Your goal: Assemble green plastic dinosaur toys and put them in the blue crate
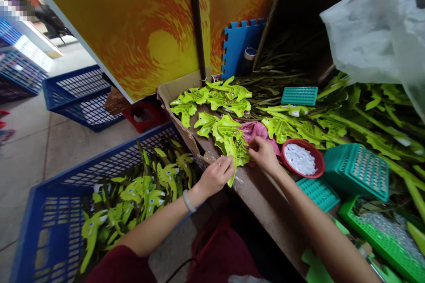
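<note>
My left hand [216, 175] grips the lower edge of a lime-green plastic toy shell [235, 149] lying on the cardboard-covered bench [262, 199]. My right hand [264, 152] pinches at the same shell's right side, fingers closed together over it. More green shells [212, 99] lie spread in rows behind it. A pink cloth [255, 130] lies just beyond my right hand.
A red bowl of small white parts [303, 158] stands right of my right hand. Teal trays [357, 169] and a green tray of metal bits [387, 230] sit further right. A blue crate [49, 212] holds finished green toys [139, 194] at lower left. A cardboard box [295, 22] stands behind.
</note>
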The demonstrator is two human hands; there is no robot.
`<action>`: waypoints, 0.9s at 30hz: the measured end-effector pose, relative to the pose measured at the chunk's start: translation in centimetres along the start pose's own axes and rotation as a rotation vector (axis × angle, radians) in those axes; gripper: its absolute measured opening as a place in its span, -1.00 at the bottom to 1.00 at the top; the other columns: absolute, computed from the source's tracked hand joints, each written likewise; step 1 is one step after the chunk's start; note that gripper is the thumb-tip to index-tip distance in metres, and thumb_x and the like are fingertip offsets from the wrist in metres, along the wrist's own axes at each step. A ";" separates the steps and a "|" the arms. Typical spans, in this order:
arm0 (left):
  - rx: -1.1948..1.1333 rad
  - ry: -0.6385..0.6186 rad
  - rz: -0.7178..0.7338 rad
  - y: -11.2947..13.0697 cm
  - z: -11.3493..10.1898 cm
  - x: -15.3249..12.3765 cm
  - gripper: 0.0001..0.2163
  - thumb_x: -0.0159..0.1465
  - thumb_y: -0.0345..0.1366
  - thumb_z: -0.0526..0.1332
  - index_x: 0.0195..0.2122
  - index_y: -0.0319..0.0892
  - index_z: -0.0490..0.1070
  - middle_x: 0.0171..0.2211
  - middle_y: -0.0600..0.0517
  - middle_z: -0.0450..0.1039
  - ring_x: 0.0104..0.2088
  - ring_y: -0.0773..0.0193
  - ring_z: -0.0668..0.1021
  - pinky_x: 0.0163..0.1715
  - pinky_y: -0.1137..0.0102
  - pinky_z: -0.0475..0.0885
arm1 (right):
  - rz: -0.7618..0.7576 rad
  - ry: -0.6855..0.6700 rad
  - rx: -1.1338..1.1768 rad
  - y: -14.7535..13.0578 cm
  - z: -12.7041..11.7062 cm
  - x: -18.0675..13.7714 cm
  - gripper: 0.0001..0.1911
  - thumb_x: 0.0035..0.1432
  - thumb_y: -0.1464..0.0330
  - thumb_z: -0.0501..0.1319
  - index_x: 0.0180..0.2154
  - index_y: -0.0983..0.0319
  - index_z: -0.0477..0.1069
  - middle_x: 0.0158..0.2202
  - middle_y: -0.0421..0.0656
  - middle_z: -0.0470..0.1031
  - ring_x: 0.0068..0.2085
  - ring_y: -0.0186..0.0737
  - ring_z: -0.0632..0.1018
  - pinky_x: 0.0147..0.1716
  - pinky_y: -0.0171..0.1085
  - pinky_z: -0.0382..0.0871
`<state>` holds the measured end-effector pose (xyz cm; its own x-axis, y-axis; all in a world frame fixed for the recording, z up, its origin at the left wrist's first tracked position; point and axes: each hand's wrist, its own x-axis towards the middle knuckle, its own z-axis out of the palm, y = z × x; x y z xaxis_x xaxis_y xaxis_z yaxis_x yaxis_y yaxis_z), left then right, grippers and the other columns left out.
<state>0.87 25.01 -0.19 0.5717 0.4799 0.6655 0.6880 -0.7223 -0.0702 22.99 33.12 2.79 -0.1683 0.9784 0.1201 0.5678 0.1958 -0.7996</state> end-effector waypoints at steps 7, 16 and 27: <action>-0.017 0.039 0.017 0.1 0.4 -0.1 -0.74 0.40 -0.53 0.08 0.06 -0.31 0.42 0.04 -0.25 0.56 0.13 0.09 0.59 0.15 0.18 0.57 | -0.084 0.042 0.052 -1.7 0.0 -0.2 -0.86 0.04 0.37 0.16 -0.30 0.17 0.45 -0.30 -0.13 0.58 -0.27 -0.16 0.53 -0.19 -0.20 0.41; 0.028 0.021 0.047 -1.0 -2.0 0.0 -0.77 0.40 -0.55 0.07 0.01 -0.35 0.42 0.04 -0.28 0.54 0.12 0.06 0.59 0.13 0.17 0.58 | 0.015 0.078 0.128 -0.8 0.3 1.6 -0.82 0.08 0.24 0.19 -0.32 0.20 0.44 -0.32 -0.12 0.60 -0.32 -0.17 0.56 -0.25 -0.20 0.46; 0.025 -0.029 0.091 -0.4 -2.7 -0.1 -0.75 0.38 -0.57 0.05 0.01 -0.39 0.41 0.03 -0.31 0.54 0.10 0.05 0.60 0.12 0.17 0.57 | -0.087 0.055 0.058 -1.8 0.6 3.4 -0.78 0.15 0.26 0.27 -0.18 0.20 0.54 -0.19 -0.04 0.63 -0.15 -0.07 0.58 -0.08 -0.11 0.44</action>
<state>-0.65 23.90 1.71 0.6445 0.4275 0.6339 0.6437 -0.7508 -0.1480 20.91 36.04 4.30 -0.1693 0.9603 0.2216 0.5048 0.2776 -0.8174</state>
